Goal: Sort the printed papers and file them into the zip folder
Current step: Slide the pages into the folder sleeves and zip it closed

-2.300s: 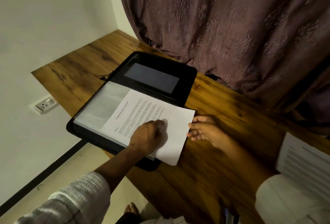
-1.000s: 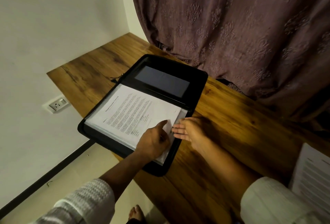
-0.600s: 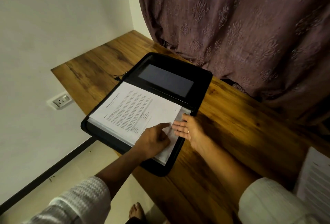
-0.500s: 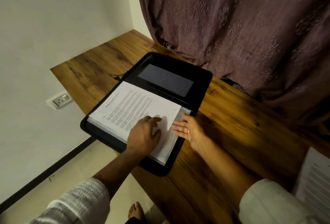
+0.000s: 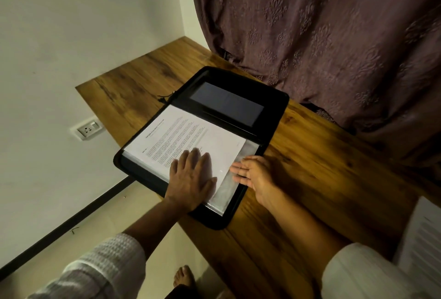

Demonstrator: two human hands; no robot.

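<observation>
1. The left grip had flattened from a curled push to an open palm and pressed on the sheet beneath it, grasping nothing.
2. The right grip, just beside it, lay released, with straight fingers on the clear sleeve.
3. The sheet had slid further into the folder, so I judged it filed.
4. Counted: two grips, one sheet, one folder, and one pile of papers well to the right on the desk.

counter: brown wood-grain top | zip folder: black, lies open and flat on the counter, its near-left side hanging past the counter edge | zipper pull: on the wood, just beside the folder's far-left corner | printed papers: white stack on the counter, well apart to the folder's right, cut off by the frame edge
</observation>
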